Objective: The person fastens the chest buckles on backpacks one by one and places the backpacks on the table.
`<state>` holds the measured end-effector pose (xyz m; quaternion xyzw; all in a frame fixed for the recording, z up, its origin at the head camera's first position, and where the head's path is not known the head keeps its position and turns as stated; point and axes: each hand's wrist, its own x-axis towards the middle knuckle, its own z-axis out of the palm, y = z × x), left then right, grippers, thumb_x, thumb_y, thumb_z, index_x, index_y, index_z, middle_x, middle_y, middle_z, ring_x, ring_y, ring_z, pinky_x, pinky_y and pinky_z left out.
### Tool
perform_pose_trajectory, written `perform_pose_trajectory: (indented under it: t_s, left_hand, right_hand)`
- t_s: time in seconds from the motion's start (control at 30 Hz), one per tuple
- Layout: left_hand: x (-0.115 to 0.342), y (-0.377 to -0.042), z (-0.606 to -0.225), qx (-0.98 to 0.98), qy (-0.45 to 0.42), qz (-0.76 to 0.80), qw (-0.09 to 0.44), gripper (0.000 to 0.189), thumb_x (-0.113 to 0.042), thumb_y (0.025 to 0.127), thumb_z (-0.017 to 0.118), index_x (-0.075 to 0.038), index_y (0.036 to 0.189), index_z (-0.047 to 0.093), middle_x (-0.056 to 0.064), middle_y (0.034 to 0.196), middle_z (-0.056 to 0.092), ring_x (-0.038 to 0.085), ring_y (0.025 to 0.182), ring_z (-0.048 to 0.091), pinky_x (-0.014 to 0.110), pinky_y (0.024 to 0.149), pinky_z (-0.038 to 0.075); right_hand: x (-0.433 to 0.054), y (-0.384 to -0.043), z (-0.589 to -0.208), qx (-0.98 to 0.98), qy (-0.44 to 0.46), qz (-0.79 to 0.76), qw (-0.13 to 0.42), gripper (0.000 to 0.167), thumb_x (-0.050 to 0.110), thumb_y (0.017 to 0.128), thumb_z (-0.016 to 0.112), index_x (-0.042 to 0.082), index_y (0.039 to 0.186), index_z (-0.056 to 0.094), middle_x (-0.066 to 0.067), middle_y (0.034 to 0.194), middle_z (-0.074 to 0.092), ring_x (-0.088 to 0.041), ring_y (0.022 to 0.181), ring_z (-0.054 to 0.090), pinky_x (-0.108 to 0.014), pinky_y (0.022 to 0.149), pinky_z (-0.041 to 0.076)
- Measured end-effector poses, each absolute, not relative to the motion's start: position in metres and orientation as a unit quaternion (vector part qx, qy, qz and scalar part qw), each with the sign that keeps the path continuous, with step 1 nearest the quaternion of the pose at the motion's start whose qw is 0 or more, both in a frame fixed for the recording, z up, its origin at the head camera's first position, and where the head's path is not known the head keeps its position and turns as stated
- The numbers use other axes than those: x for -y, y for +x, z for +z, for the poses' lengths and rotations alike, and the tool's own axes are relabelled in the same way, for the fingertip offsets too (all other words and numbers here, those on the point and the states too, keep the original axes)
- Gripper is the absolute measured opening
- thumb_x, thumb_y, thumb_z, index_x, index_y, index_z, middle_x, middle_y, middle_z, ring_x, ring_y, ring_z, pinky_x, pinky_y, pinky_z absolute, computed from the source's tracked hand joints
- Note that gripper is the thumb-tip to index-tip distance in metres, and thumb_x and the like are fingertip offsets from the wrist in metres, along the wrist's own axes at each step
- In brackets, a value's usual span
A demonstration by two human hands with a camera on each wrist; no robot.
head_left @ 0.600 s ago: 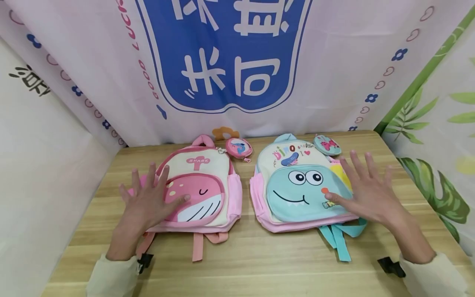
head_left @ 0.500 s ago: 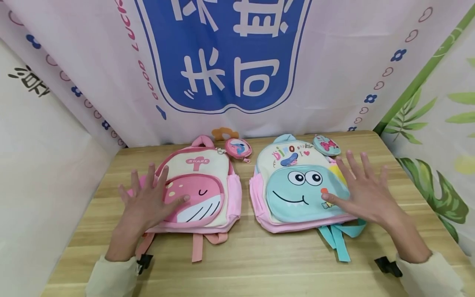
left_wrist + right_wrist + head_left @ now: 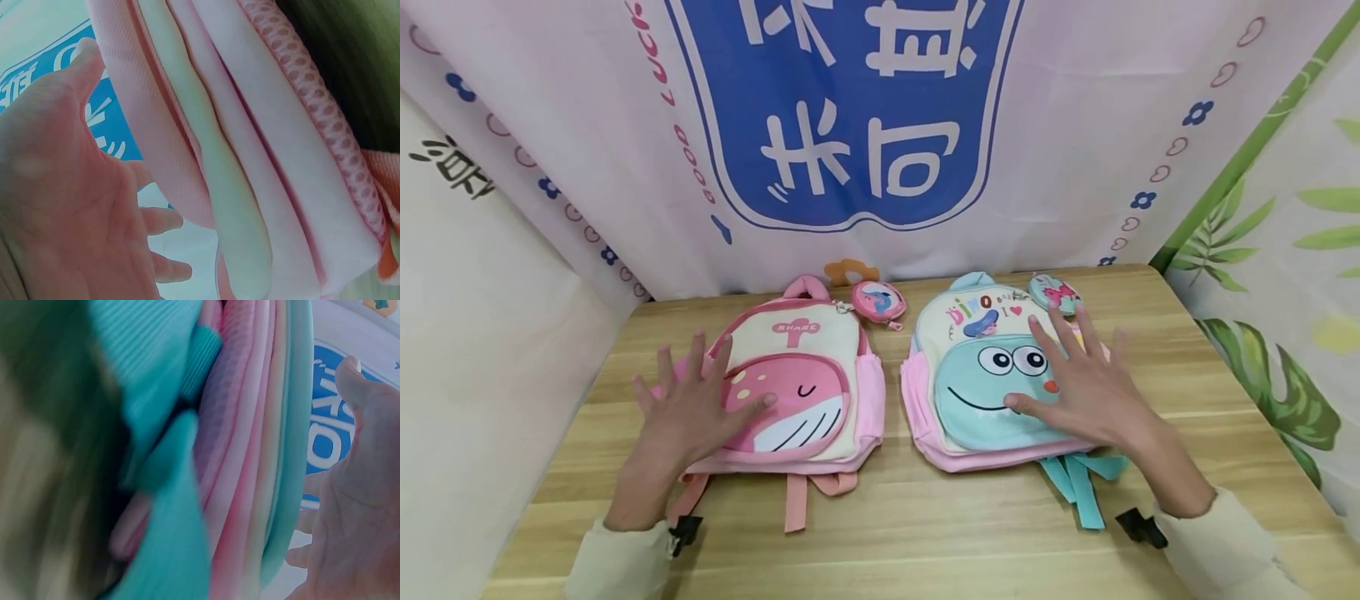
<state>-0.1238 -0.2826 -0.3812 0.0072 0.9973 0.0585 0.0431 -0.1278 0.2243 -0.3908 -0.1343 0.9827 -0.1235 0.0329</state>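
Note:
Two small children's backpacks lie on the wooden table with their fronts up. On the left is a pink and cream backpack with a whale face; my left hand, fingers spread, hovers over its left side. To its right lies a teal and cream backpack with a dinosaur face. My right hand is spread above its right part and hides some of the face. In the left wrist view the palm faces the pink bag's layered edge. The right wrist view has the other palm beside the teal front pocket.
A pink round coin purse hangs at the whale bag's top and a teal one at the dinosaur bag's. Orange straps and teal straps trail toward the front of the wooden table. A printed curtain stands behind.
My right hand has moved left, farther over the dinosaur backpack, with its fingers still spread. The left hand keeps nearly the same place above the whale backpack. The head view has shifted slightly.

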Motion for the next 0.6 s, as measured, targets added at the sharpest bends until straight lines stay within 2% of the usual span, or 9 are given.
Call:
perform_pose_trajectory:
  t_s: [0.13, 0.23, 0.43, 0.6]
  left_hand:
    - [0.289, -0.123, -0.381, -0.997, 0.007, 0.059, 0.038, 0.117, -0.088, 0.091, 0.051, -0.012, 0.172, 0.016, 0.034, 0.175, 0.004, 0.076, 0.152, -0.005, 0.098, 0.105, -0.003]
    - [0.295, -0.121, -0.383, -0.998, 0.01, 0.052, 0.034, 0.117, -0.089, 0.09, 0.05, -0.011, 0.172, 0.018, 0.035, 0.175, 0.004, 0.077, 0.151, -0.004, 0.099, 0.105, -0.003]
    - [0.307, -0.117, -0.385, -0.999, 0.012, 0.041, 0.025, 0.119, -0.091, 0.089, 0.049, -0.016, 0.174, 0.011, 0.035, 0.175, 0.005, 0.076, 0.152, -0.002, 0.098, 0.106, -0.002]
    - [0.319, -0.113, -0.386, -0.999, 0.009, 0.048, 0.021, 0.12, -0.089, 0.09, 0.051, -0.013, 0.173, 0.011, 0.037, 0.174, 0.004, 0.075, 0.152, -0.003, 0.098, 0.106, -0.003]
  right_hand:
    - [-0.208, -0.131, -0.389, -0.981, -0.146, -0.121, 0.028, 0.115, 0.082, 0.092, 0.058, 0.016, 0.174, 0.013, -0.019, 0.181, 0.0, -0.053, 0.165, -0.007, -0.087, 0.119, -0.009]
    - [-0.197, -0.134, -0.388, -0.981, -0.148, -0.117, 0.035, 0.116, 0.085, 0.091, 0.056, 0.017, 0.174, 0.012, -0.016, 0.182, -0.002, -0.051, 0.166, -0.008, -0.085, 0.12, -0.011]
    - [-0.175, -0.139, -0.39, -0.977, -0.163, -0.129, 0.042, 0.117, 0.086, 0.089, 0.058, 0.017, 0.174, 0.016, -0.015, 0.182, 0.001, -0.048, 0.167, -0.009, -0.084, 0.122, -0.01]
    - [-0.159, -0.14, -0.392, -0.975, -0.173, -0.137, 0.032, 0.118, 0.084, 0.088, 0.061, 0.019, 0.174, 0.015, -0.012, 0.183, -0.001, -0.046, 0.167, -0.007, -0.083, 0.124, -0.008]
